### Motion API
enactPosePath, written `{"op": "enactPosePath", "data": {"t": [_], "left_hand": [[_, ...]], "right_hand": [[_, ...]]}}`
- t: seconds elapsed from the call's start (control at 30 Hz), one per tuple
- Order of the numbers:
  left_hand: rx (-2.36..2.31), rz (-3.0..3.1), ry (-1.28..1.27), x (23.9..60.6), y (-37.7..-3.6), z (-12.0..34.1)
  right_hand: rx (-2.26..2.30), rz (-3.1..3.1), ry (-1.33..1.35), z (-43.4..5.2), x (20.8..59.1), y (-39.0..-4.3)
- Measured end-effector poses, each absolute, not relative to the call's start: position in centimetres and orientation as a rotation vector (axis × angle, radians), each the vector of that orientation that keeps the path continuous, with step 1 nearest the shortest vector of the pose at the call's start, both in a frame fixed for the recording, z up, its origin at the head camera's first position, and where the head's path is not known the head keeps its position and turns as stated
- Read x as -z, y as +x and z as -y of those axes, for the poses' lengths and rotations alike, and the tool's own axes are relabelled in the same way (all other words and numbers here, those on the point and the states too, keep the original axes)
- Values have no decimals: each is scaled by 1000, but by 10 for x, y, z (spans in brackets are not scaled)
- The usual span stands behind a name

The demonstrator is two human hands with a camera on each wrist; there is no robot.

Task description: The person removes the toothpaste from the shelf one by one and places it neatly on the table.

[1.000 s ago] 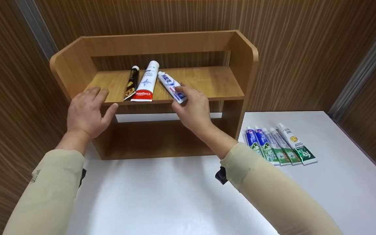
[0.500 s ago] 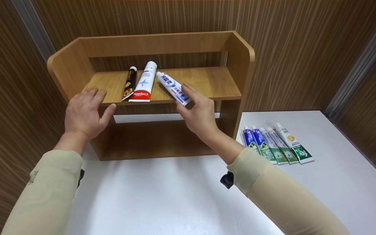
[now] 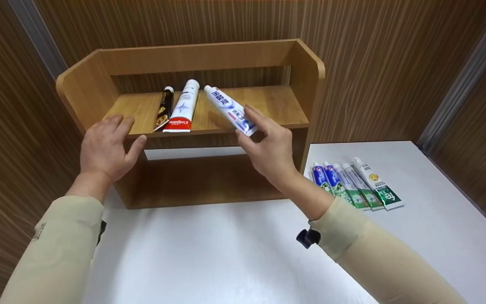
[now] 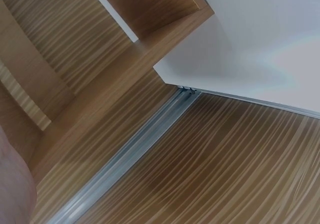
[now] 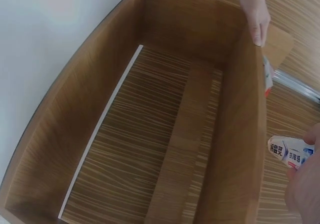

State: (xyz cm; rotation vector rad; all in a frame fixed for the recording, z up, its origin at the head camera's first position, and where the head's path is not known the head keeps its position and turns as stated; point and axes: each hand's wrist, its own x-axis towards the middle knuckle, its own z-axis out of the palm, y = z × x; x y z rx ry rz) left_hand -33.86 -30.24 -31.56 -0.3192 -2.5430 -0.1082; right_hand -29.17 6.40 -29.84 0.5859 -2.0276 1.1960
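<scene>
A white-and-blue toothpaste tube (image 3: pixel 230 110) is pinched at its tail by the right hand (image 3: pixel 270 147) at frame centre, the relaxed left hand (image 3: pixel 106 145) is rested on the shelf (image 3: pixel 276 107) edge, and a slip is risked by so slight a grip.

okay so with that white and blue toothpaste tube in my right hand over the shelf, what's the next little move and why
Probably lower the white and blue tube flat onto the bare shelf board, beside the Colgate tube and parallel to it. The right hand pinches its crimped end, and the tube is tilted, cap end raised above the board. The left hand rests on the shelf's front edge, which looks enough to steady it.
</scene>
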Motion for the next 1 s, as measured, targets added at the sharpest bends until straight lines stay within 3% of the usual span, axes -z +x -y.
{"op": "enactPosePath", "data": {"t": [1.0], "left_hand": [[102, 2531, -324, 316, -337, 310]], "right_hand": [[-1176, 1751, 626, -151, 270, -257]]}}
